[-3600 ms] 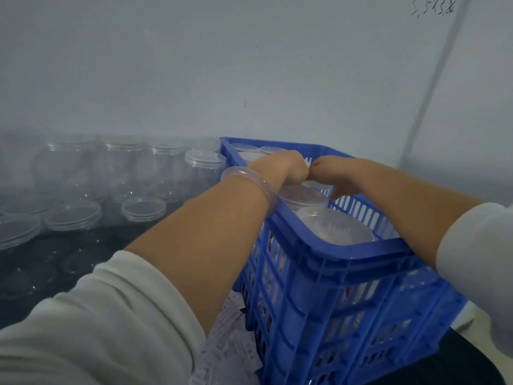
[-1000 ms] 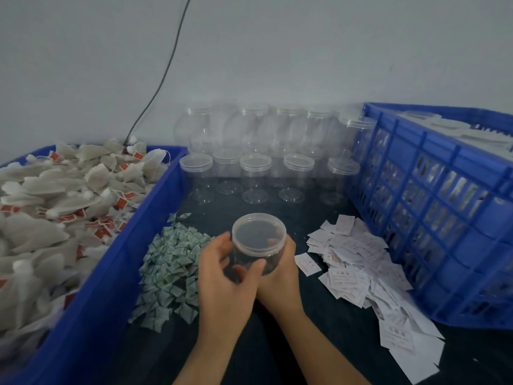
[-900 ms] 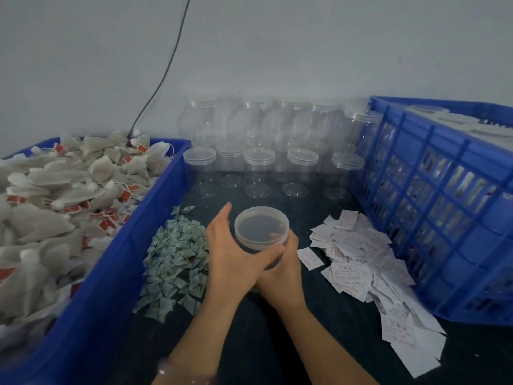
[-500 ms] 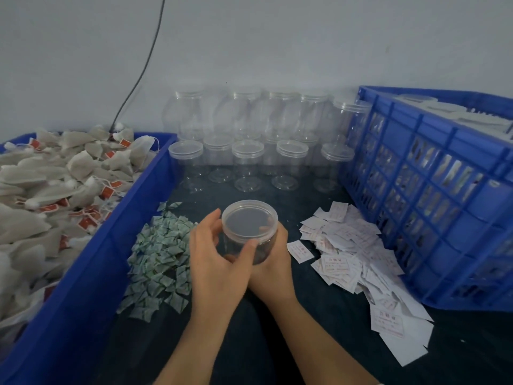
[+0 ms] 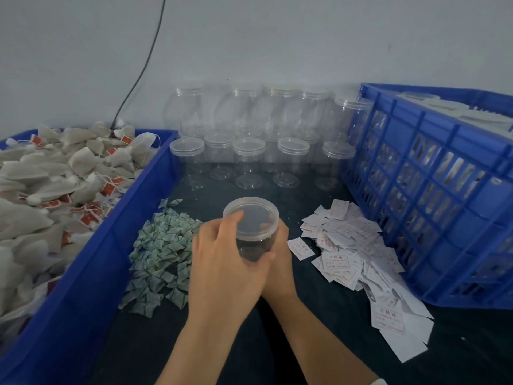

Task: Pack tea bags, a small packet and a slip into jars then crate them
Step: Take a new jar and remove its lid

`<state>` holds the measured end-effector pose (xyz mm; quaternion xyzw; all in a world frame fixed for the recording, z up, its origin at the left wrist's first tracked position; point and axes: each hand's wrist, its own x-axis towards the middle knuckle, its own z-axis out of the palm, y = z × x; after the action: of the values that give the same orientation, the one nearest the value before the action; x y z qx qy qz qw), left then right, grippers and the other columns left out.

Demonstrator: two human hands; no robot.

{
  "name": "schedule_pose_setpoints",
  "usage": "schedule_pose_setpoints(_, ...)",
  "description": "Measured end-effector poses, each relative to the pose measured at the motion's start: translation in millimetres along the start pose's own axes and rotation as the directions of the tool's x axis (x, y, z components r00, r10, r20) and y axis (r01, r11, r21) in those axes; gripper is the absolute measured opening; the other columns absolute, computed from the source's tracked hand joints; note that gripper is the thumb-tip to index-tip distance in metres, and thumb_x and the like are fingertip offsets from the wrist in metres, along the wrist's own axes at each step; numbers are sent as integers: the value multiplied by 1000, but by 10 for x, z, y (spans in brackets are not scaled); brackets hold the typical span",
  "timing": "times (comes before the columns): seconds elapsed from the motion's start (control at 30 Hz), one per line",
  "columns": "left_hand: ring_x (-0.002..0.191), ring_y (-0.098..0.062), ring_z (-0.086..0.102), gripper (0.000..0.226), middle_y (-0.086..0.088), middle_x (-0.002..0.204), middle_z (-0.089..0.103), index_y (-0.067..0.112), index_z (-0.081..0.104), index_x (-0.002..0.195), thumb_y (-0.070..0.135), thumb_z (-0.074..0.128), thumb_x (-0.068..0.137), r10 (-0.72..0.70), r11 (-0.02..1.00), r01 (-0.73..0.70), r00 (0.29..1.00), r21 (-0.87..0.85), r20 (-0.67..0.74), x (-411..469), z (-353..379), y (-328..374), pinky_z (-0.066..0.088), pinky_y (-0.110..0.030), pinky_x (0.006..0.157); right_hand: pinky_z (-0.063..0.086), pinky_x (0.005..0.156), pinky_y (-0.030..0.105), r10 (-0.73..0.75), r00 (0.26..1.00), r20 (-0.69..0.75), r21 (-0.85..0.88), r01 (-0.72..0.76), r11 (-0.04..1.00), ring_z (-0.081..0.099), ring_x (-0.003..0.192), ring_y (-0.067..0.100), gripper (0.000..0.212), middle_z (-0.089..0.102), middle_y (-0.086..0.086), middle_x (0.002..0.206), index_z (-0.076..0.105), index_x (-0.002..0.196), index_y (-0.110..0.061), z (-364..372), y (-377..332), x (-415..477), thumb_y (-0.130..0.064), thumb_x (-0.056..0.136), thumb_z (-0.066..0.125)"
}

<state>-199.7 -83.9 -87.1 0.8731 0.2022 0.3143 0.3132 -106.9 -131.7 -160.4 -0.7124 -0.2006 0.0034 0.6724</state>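
An empty clear jar (image 5: 254,240) with its lid (image 5: 252,216) on stands in the middle of the dark table. My left hand (image 5: 224,262) wraps the jar's near left side, fingers curled over the lid's edge. My right hand (image 5: 277,254) grips the jar's body from the right, mostly hidden behind the left. A heap of tea bags (image 5: 55,179) with red tags fills the blue bin (image 5: 116,234) on the left. Small green packets (image 5: 163,254) lie piled left of the jar. White paper slips (image 5: 352,245) spread to its right.
A blue slatted crate (image 5: 433,190) holding lidded jars stands at the right. Several empty lidded jars (image 5: 249,154) are stacked against the grey wall at the back. A black cable (image 5: 144,56) runs down the wall behind the bin.
I turned from the crate back to the table and took up an empty lidded jar with both hands. Over the last second my left fingers shifted onto the lid's edge.
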Motion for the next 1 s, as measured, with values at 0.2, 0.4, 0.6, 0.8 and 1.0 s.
schedule_pose_setpoints(0.2,142,-19,22,80,-2,154,20,27,36,143,38,77,76,-75,995,86,981,-58,179,455,64,88,30,-31,109,55,87,32,-4,999,32,-36,5,999,61,108,-3,83,57,-28,119,35,112,-62,3,-19,-2,-43,51,88)
schedule_pose_setpoints(0.4,123,-27,49,93,-3,134,52,27,30,144,63,70,68,-93,974,57,983,220,160,652,142,174,43,-39,91,56,89,39,-7,999,31,-51,9,999,61,107,-2,84,58,-25,116,35,111,-60,1,-22,5,-45,48,88)
schedule_pose_setpoints(0.6,119,-30,53,96,-6,132,55,22,28,145,69,65,70,-60,951,25,993,309,106,668,150,158,43,-39,89,54,92,39,-8,998,60,-62,11,998,59,112,-1,89,57,-21,122,33,118,-56,2,-28,4,-50,47,86)
schedule_pose_setpoints(0.8,106,-23,58,78,-2,119,59,22,47,132,74,52,74,-19,986,21,1000,163,-14,804,-148,281,49,-40,91,50,96,29,-76,996,37,-62,79,995,55,114,-4,87,50,-32,120,33,115,-64,-9,-24,9,-51,46,86)
schedule_pose_setpoints(1.0,117,-21,51,36,-6,124,55,20,52,123,45,38,100,-445,417,423,867,-805,225,1101,-266,-184,45,-39,95,45,91,11,-91,995,-41,-38,89,995,50,113,-11,86,45,-41,117,31,113,-70,-52,-31,-17,-55,46,84)
